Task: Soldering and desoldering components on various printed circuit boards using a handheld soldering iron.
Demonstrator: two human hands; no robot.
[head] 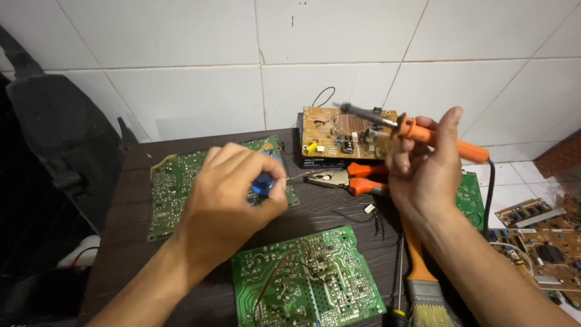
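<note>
A person's two bare hands work above a dark wooden table (pixel 339 212) strewn with circuit boards. The right hand (pixel 423 169), raised near the table's far right edge, is closed around the orange handle of a soldering iron (pixel 417 130), thumb pointing up, wrist bent so the dark tip angles up and leftward, over a tan circuit board (pixel 345 133) that sits on a black box against the tiled wall. The left hand (pixel 233 188), knuckles toward the camera, curls over the middle of the table — thumb and forefinger pinching a small blue spool (pixel 261 183), a thin strand of solder wire (pixel 296 176) poking out to the right. The iron is in the air, well clear of every board; the wire's end touches nothing either.

To do this step well, it seems wise to steady the wrists on the table's surface before bringing tip and wire together at one joint, and to keep the hot tip away from fingers and from the cord trailing off the right edge.

Beneath the left hand lies a green circuit board (pixel 175 188) toward the left edge; a second green board (pixel 308 281), red wire looped across it, rests at the near edge. Orange-handled pliers (pixel 351 180) lie just left of the right hand, and a paintbrush (pixel 423 284) points toward the near right corner.
</note>
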